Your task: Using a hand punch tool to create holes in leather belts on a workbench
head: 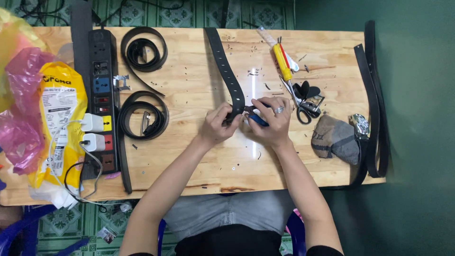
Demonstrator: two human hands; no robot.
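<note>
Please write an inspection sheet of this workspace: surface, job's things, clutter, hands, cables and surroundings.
Surface: wooden table, littered with small dark scraps.
Job's things: black belt strap with punched holes, its near end held in both hands; blue-handled tool in the right hand.
Clutter: two coiled belts, yellow screwdriver, scissors, grey cloth, yellow bag, more belts hanging at the right edge.
Hands: left hand in a pinching grip on the strap; right hand, ring on a finger, closed on the tool.
Cables: black power strip, two white chargers, wires trailing off.
Surroundings: green patterned floor, blue chair.
</note>
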